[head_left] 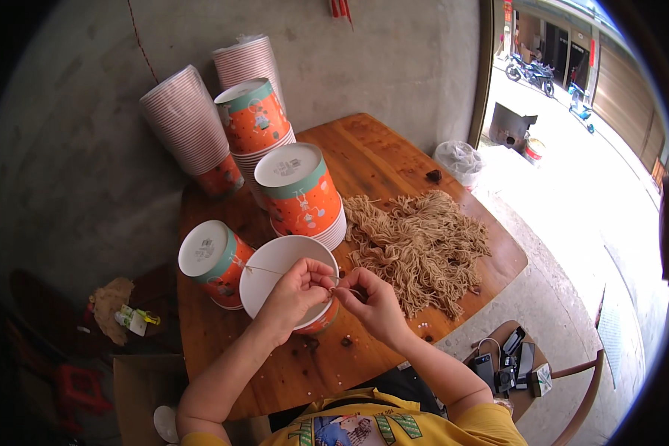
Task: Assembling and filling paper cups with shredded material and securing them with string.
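Over an open white paper bucket [264, 286], my two hands meet with fingertips nearly touching. A thin tan cord [264, 269] runs from my left hand [301, 291] out past the bucket's left rim. The fingers of that hand are closed on it. My right hand [372, 301] pinches at the same spot, apparently on the cord's other end; the fingers cover the exact grip. To the right lies a large heap of tan cords [420, 249] on the wooden table [364, 149]. Close on the left stands an upside-down orange bucket [227, 271] with a green band.
Behind the bucket rise upside-down bucket stacks [305, 197], with a tall leaning stack [189, 119] against the grey wall. A white plastic-lined bin [461, 163] stands beyond the table's right edge. A stool [524, 386] holding small devices is at lower right, a cardboard box [137, 386] at lower left.
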{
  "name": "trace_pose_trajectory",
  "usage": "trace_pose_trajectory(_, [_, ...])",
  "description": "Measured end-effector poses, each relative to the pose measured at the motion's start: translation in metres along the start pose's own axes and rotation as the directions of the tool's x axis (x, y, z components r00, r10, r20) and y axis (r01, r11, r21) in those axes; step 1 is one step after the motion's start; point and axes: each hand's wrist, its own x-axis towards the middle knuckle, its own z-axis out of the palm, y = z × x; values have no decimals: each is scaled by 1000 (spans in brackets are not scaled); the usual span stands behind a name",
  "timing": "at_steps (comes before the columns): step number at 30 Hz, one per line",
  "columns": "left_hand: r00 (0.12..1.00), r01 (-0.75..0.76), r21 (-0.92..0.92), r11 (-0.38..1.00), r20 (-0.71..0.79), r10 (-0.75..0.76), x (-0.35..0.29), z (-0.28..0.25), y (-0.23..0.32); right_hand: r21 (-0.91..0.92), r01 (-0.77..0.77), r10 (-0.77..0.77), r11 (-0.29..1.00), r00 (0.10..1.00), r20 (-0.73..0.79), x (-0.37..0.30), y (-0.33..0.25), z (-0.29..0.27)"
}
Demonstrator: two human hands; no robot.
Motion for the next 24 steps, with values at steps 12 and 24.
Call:
trace_pose_trajectory(12, [995, 74, -69, 995, -59, -78, -3, -2, 1, -89, 34, -38, 996, 998, -53, -1, 2, 4])
trace_pose_trajectory(24, [977, 210, -246, 946, 8, -214, 0, -9, -2, -570, 398, -483, 719, 876, 3, -1, -2, -1])
